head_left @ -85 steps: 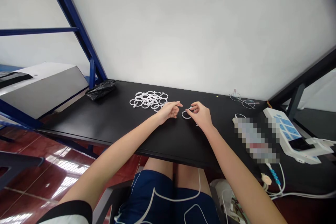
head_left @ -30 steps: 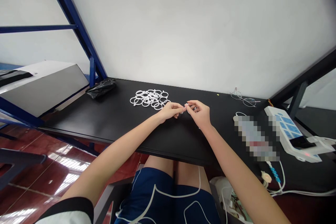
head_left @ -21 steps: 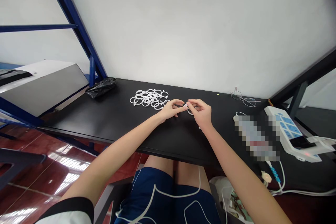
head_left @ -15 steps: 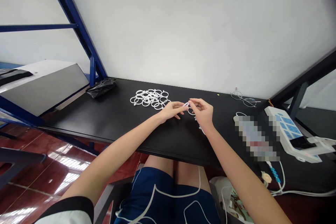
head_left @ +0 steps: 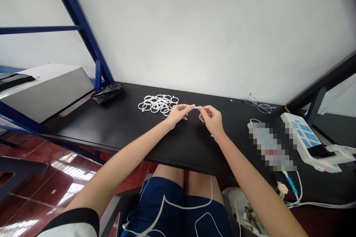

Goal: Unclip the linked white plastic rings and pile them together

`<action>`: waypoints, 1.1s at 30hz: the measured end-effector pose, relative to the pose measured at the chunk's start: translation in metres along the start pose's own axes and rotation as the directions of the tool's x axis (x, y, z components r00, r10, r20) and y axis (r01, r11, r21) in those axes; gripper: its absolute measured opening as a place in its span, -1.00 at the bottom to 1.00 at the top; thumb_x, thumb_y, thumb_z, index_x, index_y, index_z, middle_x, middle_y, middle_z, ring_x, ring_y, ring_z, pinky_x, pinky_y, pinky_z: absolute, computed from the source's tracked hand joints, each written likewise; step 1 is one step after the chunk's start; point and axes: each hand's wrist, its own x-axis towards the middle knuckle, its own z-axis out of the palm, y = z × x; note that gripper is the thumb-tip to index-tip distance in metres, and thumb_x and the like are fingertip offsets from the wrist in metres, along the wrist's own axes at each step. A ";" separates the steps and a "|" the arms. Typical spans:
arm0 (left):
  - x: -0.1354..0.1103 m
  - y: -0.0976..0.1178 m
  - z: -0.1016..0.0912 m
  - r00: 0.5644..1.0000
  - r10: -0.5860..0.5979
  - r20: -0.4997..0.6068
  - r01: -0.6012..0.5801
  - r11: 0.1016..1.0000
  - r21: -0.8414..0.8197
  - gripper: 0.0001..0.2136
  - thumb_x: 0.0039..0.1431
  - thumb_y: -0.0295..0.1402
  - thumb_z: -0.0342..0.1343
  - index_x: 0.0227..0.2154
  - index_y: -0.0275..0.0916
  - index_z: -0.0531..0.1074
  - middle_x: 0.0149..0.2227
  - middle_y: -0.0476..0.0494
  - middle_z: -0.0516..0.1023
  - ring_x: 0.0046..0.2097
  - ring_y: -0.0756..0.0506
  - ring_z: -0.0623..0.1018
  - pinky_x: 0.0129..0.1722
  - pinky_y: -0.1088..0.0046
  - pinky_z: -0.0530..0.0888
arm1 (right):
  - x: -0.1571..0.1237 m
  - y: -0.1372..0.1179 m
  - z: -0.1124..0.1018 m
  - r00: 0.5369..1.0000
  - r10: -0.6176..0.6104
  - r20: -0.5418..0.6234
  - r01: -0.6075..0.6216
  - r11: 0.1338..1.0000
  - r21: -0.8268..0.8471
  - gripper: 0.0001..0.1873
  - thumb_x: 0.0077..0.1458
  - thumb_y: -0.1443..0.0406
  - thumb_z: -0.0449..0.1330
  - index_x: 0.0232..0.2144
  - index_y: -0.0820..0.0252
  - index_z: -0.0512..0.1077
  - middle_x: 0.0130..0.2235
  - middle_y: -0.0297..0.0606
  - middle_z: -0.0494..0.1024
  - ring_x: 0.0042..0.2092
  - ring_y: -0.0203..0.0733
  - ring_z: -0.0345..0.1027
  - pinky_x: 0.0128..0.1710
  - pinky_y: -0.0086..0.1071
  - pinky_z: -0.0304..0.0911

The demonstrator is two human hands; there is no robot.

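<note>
Between my two hands is a small white ring (head_left: 197,107), seen nearly edge-on. The thumb and fingers of my left hand (head_left: 179,114) pinch its left end. My right hand (head_left: 211,116) is closed on its right end. To the left of my left hand lies a pile of white rings (head_left: 158,103), each with a small knob, overlapping on the black table (head_left: 122,126). Parts of other white rings (head_left: 213,137) show beneath my right hand and wrist, mostly hidden by them.
Eyeglasses (head_left: 258,105) lie at the back right, near the wall. A phone-like device (head_left: 269,146), blurred out, and a white power strip (head_left: 308,140) with cables sit at the right. A black plastic bag (head_left: 108,93) rests at the back left beside the blue frame (head_left: 83,26).
My hands have drawn slightly apart, the left one shifting a little left. The ring between them has turned from a slant to nearly level.
</note>
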 end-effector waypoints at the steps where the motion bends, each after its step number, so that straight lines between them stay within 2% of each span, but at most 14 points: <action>1: 0.000 0.000 0.000 1.000 0.000 0.000 0.000 1.000 0.002 -0.56 -0.11 0.06 0.30 -0.43 -0.29 0.56 -0.50 -0.01 0.35 -0.43 0.06 0.33 -0.53 0.61 0.39 | 0.000 0.000 0.000 1.000 -0.005 0.029 0.005 1.000 0.006 -0.62 0.10 -0.01 0.22 -0.47 0.18 0.39 -0.58 -0.37 0.41 -0.56 -0.34 0.29 -0.59 -0.48 0.22; 5: -0.001 0.001 -0.001 1.000 -0.005 0.012 0.005 1.000 -0.019 -0.55 -0.13 0.07 0.30 -0.51 -0.30 0.53 -0.59 0.07 0.22 -0.51 0.09 0.28 -0.52 0.59 0.38 | -0.002 0.000 0.001 0.992 -0.052 0.116 0.047 0.998 0.047 -0.58 0.18 -0.06 0.11 -0.48 0.13 0.28 -0.65 -0.48 0.30 -0.64 -0.38 0.19 -0.61 -0.48 0.18; 11: 0.001 0.001 -0.003 0.999 -0.022 0.043 0.025 0.998 -0.064 -0.56 -0.13 0.05 0.32 -0.51 -0.30 0.52 -0.63 0.11 0.17 -0.55 0.12 0.23 -0.50 0.59 0.37 | -0.003 0.000 0.002 0.979 -0.069 0.193 0.057 0.996 0.064 -0.56 0.23 -0.07 0.04 -0.48 0.11 0.20 -0.68 -0.55 0.18 -0.69 -0.42 0.07 -0.66 -0.49 0.08; 28: 0.001 -0.001 -0.005 0.993 -0.015 0.118 0.036 0.984 -0.176 -0.61 -0.14 -0.05 0.37 -0.57 -0.32 0.46 -0.65 0.14 0.12 -0.57 0.14 0.16 -0.50 0.59 0.37 | -0.004 0.000 0.001 0.965 -0.116 0.235 0.108 0.993 0.047 -0.57 0.26 -0.06 0.00 -0.47 0.09 0.16 -0.67 -0.56 0.15 -0.68 -0.41 0.05 -0.64 -0.48 0.10; 33: 0.000 0.001 -0.005 0.991 -0.030 0.134 0.054 0.982 -0.183 -0.60 -0.15 -0.05 0.38 -0.51 -0.34 0.50 -0.66 0.14 0.15 -0.58 0.15 0.18 -0.51 0.59 0.37 | -0.006 -0.001 0.001 0.960 -0.122 0.251 0.113 0.992 0.050 -0.58 0.27 -0.05 -0.01 -0.47 0.09 0.15 -0.67 -0.57 0.14 -0.68 -0.41 0.05 -0.64 -0.47 0.11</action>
